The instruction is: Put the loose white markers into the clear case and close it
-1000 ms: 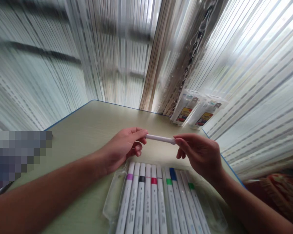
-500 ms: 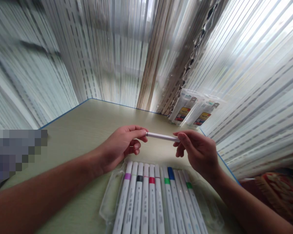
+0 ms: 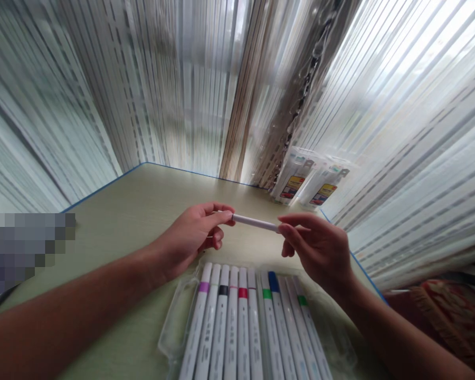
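Note:
A white marker pen (image 3: 254, 222) is held level above the table, one end pinched by my left hand (image 3: 192, 237) and the other end pinched by my right hand (image 3: 315, 247). Both hands are closed on it. Just below the hands lies a clear plastic case (image 3: 173, 323) with several white markers (image 3: 237, 327) side by side, banded purple, black, red, green and blue.
The pale green table (image 3: 134, 211) has a blue edge and stands in a corner of striped blinds. Two packs of markers (image 3: 306, 182) lean against the blinds at the back right. A red patterned cloth (image 3: 447, 311) lies off the table's right side.
The view has shifted slightly; hands and the held marker stay together, drifting a little left in the picture. Grip is unchanged.

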{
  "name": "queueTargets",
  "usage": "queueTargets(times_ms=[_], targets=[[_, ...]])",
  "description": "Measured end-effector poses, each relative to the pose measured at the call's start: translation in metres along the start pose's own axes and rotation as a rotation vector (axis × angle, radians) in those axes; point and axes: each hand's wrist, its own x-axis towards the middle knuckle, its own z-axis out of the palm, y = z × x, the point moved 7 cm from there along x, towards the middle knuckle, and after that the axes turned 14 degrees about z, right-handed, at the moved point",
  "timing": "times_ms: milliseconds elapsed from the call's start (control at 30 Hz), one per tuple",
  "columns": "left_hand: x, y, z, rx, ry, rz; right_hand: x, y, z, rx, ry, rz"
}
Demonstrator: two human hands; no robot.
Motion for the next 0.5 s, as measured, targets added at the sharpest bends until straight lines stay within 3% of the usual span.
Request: queueTargets(times_ms=[267,500], targets=[[-0.004,0.004,0.0,-0.318,0.07,-0.076,-0.013,-0.017,0.004,0.053,-0.053,-0.079],[-0.007,0.014,0.006,-0.403,0.02,-0.069,-0.009,-0.011,0.004,0.063,-0.077,-0.045]])
